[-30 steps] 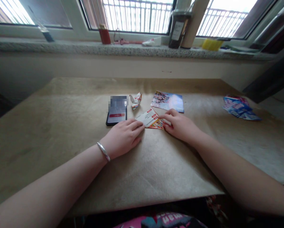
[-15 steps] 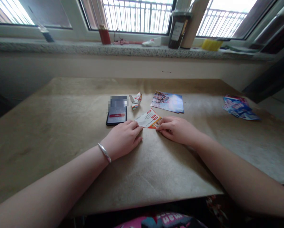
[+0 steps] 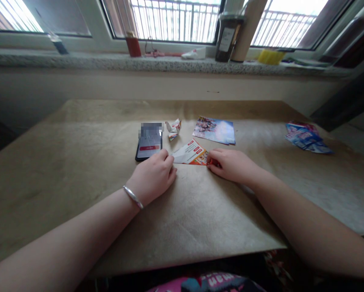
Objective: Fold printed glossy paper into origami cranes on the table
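Note:
A printed sheet of paper, folded into a triangle, lies on the table with its long straight edge toward me. My left hand has its fingers closed at the triangle's left corner. At the right corner, the curled fingers of my right hand grip the paper's orange, patterned end. Just beyond my left hand lies a phone with a lit screen, partly blurred out. A small folded paper piece stands behind the triangle, white with coloured print.
Picture sheets in blue and pink lie behind my right hand. Several blue and red packets or cards are piled at the table's right. On the windowsill stand a dark jar, a red container and a yellow object.
My left hand has slid left and my right hand slightly right, toward the triangle's corners. More of the paper shows between them; the other things stay put.

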A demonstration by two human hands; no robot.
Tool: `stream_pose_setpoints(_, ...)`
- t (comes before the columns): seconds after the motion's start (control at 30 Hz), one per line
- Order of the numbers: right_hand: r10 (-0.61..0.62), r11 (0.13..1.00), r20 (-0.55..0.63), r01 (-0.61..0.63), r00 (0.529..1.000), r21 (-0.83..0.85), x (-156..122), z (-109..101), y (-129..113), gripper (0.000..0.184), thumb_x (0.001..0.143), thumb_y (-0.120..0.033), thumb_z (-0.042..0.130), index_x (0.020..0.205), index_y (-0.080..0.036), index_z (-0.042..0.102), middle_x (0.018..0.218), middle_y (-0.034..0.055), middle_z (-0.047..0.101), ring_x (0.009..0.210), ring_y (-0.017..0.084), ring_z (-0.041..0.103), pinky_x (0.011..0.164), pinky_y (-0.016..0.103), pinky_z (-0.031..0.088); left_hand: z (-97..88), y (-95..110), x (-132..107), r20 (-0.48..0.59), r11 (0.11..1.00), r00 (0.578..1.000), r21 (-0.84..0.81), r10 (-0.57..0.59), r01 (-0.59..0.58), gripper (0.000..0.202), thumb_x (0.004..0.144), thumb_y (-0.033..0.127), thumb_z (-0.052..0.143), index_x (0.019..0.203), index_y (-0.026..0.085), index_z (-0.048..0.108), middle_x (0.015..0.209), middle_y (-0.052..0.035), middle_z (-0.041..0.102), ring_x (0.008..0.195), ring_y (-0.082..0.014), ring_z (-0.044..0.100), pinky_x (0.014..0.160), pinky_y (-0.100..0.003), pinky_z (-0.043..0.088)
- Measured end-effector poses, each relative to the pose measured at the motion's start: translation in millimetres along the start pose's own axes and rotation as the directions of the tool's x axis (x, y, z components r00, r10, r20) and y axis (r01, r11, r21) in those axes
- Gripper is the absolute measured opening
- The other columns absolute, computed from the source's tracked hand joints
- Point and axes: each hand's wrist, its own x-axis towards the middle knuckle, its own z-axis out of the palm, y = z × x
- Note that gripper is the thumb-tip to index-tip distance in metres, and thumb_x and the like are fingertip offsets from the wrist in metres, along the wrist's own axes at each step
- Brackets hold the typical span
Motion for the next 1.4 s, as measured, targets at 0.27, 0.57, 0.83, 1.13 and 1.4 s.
stream_pose_setpoints(0.27,0.09,0.996,-0.057,-0.091,0.994,-0.017,0.3,4.9,2.1,0.022,0.085,-0.038,0.049,0.096,-0.022,0.059,0.098,0.0046,0.063,0.078,0.019,0.062,0.061,0.028,0.041,2.6,-4.8,0.3,0.031,0.998,0.999,-0.051,0.045,-0.043,0.025,0.089,0.031,0.046,0.094,0.012,0.061,0.097,-0.0113,0.059,0.088,-0.0238,0.058,0.081,-0.037,0.051)
stream_pose_setpoints(0.57,0.103,0.981,-0.181,-0.069,0.978,0.184,4.6,14.9,7.4,0.046,0.082,-0.034,0.055,0.126,-0.021,0.051,0.106,0.0081,0.062,0.084,0.02,0.06,0.076,0.033,0.048,6.2,-8.7,-1.2,-0.026,0.99,0.993,-0.084,0.113,-0.114,0.029,0.087,0.03,0.051,0.109,0.014,0.061,0.109,-0.0115,0.059,0.094,-0.0245,0.057,0.085,-0.04,0.051)
stream_pose_setpoints(0.83,0.244,0.804,-0.223,-0.068,0.944,0.59,8.6,18.6,9.8,0.032,0.075,-0.023,0.059,0.106,-0.018,0.062,0.076,0.0008,0.06,0.062,0.012,0.053,0.057,0.025,0.045,9.4,-8.3,-2.2,-0.105,0.985,0.991,-0.147,0.077,-0.093,0.044,0.085,0.029,0.053,0.126,0.016,0.049,0.121,-0.0127,0.055,0.104,-0.0256,0.057,0.088,-0.04,0.051)
stream_pose_setpoints(1.13,0.212,0.811,-0.299,0.003,0.93,0.586,6.3,13.7,7.0,0.009,0.075,-0.022,0.058,0.08,-0.017,0.065,0.067,-0.0002,0.061,0.056,0.01,0.051,0.052,0.022,0.041,12.6,-7.7,-3.4,-0.224,0.948,0.973,-0.293,0.061,-0.127,0.064,0.082,0.023,0.054,0.14,0.015,0.029,0.131,-0.0137,0.05,0.117,-0.0259,0.051,0.101,-0.041,0.044)
stream_pose_setpoints(1.4,0.062,0.87,-0.32,0.106,0.946,0.482,2.8,8.1,7.8,0.008,0.078,-0.022,0.057,0.08,-0.018,0.064,0.072,0.0007,0.06,0.06,0.01,0.053,0.056,0.022,0.043,11.5,-9.2,-2.5,-0.25,0.955,0.961,-0.235,0.119,-0.179,0.053,0.084,0.023,0.052,0.133,0.014,0.038,0.121,-0.0133,0.056,0.108,-0.025,0.054,0.096,-0.041,0.046)
